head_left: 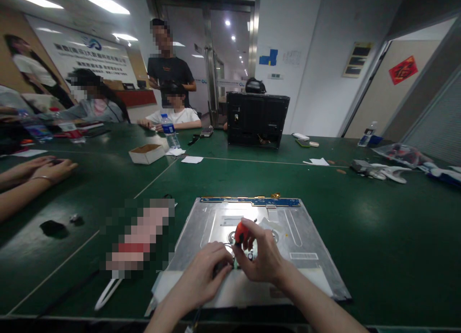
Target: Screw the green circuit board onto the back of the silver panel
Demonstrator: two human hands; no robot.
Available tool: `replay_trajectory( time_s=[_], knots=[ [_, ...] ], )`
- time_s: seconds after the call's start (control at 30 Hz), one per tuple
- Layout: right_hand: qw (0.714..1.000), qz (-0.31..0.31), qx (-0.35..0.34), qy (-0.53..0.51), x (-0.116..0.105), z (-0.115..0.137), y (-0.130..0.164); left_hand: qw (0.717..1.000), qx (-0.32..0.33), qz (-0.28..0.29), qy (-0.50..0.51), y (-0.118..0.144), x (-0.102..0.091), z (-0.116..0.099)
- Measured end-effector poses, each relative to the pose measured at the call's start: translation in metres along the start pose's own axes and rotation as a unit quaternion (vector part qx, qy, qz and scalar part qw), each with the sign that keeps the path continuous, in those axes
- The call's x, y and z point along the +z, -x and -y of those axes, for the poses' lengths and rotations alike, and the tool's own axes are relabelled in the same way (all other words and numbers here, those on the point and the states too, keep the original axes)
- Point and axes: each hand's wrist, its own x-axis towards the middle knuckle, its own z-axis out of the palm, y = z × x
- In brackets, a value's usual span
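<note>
A silver metal display panel (252,218) lies flat on the table, with a blue circuit board strip (248,201) along its far edge. My right hand (264,254) grips the red and black handle of a screwdriver (241,231), held upright over the middle of the panel. The tip is hidden behind my fingers. Close beside it, my left hand (207,270) rests on the panel with its fingers pinched together among small parts and a thin cable. What those fingers hold is hidden.
Left of the panel lies a pixelated item with a white strap (108,292). A black monitor casing (257,119), white box (147,154) and water bottle (170,130) stand farther back. A co-worker's hands (54,170) are at the left; other people sit and stand beyond.
</note>
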Motion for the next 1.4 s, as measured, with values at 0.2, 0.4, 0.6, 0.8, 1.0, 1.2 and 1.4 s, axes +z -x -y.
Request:
replay_trajectory(
  time_s=[0.2, 0.4, 0.6, 0.8, 1.0, 1.2, 1.4],
  knots=[
    [1.0, 0.01, -0.01, 0.001, -0.0019, 0.001, -0.0032, 1.0, 0.009, -0.004, 0.004, 0.0006, 0.001, 0.0016],
    [1.0, 0.021, -0.001, -0.015, -0.005, 0.003, -0.0052, 1.0, -0.023, 0.014, -0.008, 0.0003, -0.0008, -0.0019],
    [1.0, 0.006, 0.003, 0.007, -0.0016, 0.0008, -0.0021, 1.0, -0.003, 0.003, -0.004, 0.0008, 0.0006, 0.0013],
    [1.0, 0.015, -0.004, -0.001, -0.0006, -0.0006, -0.002, 1.0, -0.008, 0.007, 0.01, 0.0007, 0.0004, 0.0008],
    [1.0, 0.026, 0.001, -0.011, -0.0037, 0.0008, -0.0015, 1.0, -0.01, 0.005, 0.001, 0.0, 0.0002, -0.003],
    [1.0, 0.01, 0.005, 0.008, -0.0011, 0.0006, -0.0014, 1.0, -0.01, 0.009, 0.004, 0.0001, 0.0008, 0.0005],
    [1.0, 0.021, -0.009, 0.004, -0.0011, -0.0011, -0.0023, 1.0, -0.003, 0.007, 0.011, 0.0, 0.001, 0.0015]
  ],
)
